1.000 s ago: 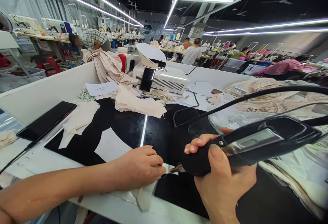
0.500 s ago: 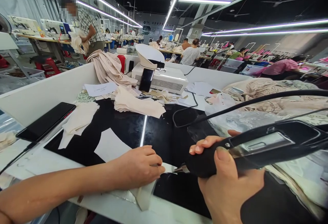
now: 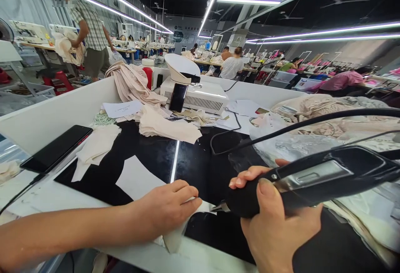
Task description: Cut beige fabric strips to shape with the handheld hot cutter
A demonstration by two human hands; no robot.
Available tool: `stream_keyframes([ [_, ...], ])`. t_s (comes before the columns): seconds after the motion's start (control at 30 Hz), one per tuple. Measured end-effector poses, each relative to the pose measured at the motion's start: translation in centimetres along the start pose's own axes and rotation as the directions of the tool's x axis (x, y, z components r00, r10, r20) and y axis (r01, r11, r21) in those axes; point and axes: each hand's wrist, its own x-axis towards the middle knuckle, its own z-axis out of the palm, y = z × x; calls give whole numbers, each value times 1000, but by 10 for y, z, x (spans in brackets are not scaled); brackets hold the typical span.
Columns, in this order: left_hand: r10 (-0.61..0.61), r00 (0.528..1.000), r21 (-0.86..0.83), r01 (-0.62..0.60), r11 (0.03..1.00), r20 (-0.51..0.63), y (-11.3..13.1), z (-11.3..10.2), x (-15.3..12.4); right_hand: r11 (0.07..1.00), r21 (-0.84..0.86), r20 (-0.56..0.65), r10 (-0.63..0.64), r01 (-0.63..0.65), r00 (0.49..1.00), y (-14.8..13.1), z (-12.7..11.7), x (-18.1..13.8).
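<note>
My right hand (image 3: 278, 219) is wrapped round a pair of black corded electric scissors (image 3: 318, 177), thumb on top, its metal tip pointing left. That tip touches the edge of a white sheet piece (image 3: 204, 207), paper or cloth, I cannot tell which. My left hand (image 3: 168, 206) is closed on this piece, fingertips pinched at its edge. A curved white part (image 3: 137, 177) shows beyond my left wrist, and a pale flap (image 3: 173, 239) hangs below the fingers over the table's front edge. Whether these join under the hand is hidden.
A glossy black board (image 3: 150, 140) covers the white table. Beige cut pieces (image 3: 165, 125) lie at its far side, near a phone (image 3: 178, 97) leaning on a white machine (image 3: 196, 94). A large phone (image 3: 58, 148) lies left. Plastic-wrapped lace (image 3: 331, 115) and a black cable (image 3: 300, 125) occupy the right.
The scissors' tip has shifted slightly left, its blades showing more plainly. My left hand has barely moved. In the background, a person carrying beige cloth has stepped left.
</note>
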Motion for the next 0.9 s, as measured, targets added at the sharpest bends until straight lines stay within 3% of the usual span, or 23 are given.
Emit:
stream_keyframes([
  [0.13, -174, 974, -65, 185, 981, 147, 11, -8, -5, 998, -61, -46, -1, -2, 999, -4, -3, -7],
  [0.27, -200, 906, -141, 268, 953, 372, 11, -17, -1, 995, -101, -93, -5, -5, 996, -7, -4, -14],
  [0.33, -192, 881, -172, 289, 942, 432, 8, -22, 2, 993, -116, -106, -17, 4, 994, -9, -5, -17],
  [0.7, -175, 826, -227, 341, 912, 536, 0, -36, 7, 995, -94, -137, 14, -27, 990, -16, -3, -29],
  [0.9, -180, 856, -202, 310, 929, 484, -1, -30, -2, 996, -88, -121, -4, -6, 993, -18, -1, -33],
])
